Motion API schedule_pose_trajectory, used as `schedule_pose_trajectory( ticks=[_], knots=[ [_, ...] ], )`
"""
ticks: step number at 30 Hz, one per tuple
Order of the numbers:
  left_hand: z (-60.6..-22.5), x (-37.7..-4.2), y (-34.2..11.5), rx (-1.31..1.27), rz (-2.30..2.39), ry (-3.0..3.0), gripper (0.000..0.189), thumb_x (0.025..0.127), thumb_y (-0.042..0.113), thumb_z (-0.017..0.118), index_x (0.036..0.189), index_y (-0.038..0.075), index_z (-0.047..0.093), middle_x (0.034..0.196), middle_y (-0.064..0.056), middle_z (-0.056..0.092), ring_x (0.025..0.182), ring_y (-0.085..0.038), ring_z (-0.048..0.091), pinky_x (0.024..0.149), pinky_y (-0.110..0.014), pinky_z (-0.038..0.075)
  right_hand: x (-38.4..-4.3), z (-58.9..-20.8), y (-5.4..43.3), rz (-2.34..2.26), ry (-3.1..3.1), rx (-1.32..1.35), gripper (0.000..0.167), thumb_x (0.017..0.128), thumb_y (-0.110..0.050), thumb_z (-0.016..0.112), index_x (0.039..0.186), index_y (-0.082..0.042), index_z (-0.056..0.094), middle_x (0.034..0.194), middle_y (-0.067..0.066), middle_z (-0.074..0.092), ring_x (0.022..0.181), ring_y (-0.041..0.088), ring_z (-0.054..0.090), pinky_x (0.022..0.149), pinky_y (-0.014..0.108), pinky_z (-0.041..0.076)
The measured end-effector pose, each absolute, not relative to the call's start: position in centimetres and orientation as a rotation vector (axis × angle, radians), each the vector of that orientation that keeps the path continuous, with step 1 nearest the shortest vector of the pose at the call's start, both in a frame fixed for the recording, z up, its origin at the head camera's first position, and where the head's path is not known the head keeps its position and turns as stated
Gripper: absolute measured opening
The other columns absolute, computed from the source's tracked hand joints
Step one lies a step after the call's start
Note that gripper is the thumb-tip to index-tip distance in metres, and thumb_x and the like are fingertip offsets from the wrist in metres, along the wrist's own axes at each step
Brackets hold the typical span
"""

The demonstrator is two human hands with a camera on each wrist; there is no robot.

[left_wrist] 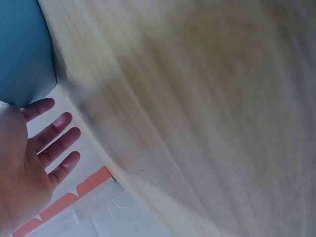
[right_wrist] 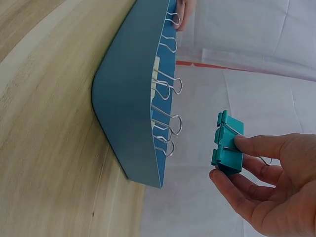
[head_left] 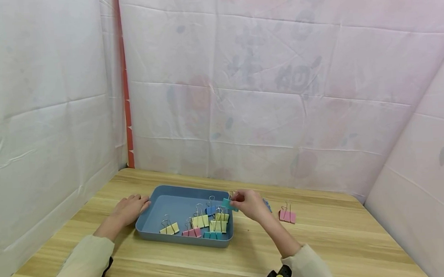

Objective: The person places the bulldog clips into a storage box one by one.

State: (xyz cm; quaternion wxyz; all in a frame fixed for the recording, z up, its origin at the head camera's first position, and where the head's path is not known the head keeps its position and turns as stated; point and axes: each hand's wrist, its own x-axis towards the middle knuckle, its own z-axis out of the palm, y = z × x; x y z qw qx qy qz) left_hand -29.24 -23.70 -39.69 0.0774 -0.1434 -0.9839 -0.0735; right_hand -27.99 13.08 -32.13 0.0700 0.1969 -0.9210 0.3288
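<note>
A teal binder clip point(right_wrist: 229, 143) is pinched between the thumb and fingers of my right hand point(head_left: 249, 203), held above the right edge of a shallow blue-grey tray point(head_left: 185, 241). My left hand point(head_left: 128, 209) rests against the tray's left side, its fingers fairly straight and the thumb at the tray wall in the left wrist view. Inside the tray stand several binder clips with wire handles up: yellow ones point(head_left: 200, 221), a pink one point(head_left: 192, 232), a blue one point(head_left: 211, 210) and a teal one point(head_left: 212, 236).
On the wooden table point(head_left: 332, 240), right of the tray, sits a pink binder clip point(head_left: 287, 216). A blue clip point(head_left: 267, 205) is partly hidden behind my right hand. White patterned sheets point(head_left: 264, 92) enclose the table at the back and sides.
</note>
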Motion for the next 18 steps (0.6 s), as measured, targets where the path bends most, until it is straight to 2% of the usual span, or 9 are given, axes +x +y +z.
schedule_pose_trajectory(
  ticks=[9, 18],
  knots=[
    [-40.1, -29.4, -23.8, -0.422, -0.255, -2.92, 0.031, 0.096, 0.026, 0.047, 0.11, 0.001, 0.059, 0.104, -0.022, 0.056, 0.1, -0.042, 0.05, 0.081, -0.058, 0.038, -28.1, -32.0, 12.2, 1.005, -2.795, 0.639, 0.004, 0.084, -0.011, 0.066, 0.086, -0.007, 0.066, 0.076, -0.002, 0.059, 0.07, 0.013, 0.055, 0.061, 0.029, 0.047],
    [-39.9, -29.4, -23.8, -0.41, -0.237, -2.966, 0.03, 0.096, 0.023, 0.047, 0.113, 0.0, 0.058, 0.105, -0.023, 0.055, 0.101, -0.043, 0.05, 0.083, -0.058, 0.037, -28.1, -32.2, 11.4, 1.019, -2.785, 0.685, 0.003, 0.084, -0.01, 0.066, 0.086, -0.007, 0.067, 0.077, -0.002, 0.059, 0.07, 0.012, 0.055, 0.061, 0.028, 0.047]
  ],
)
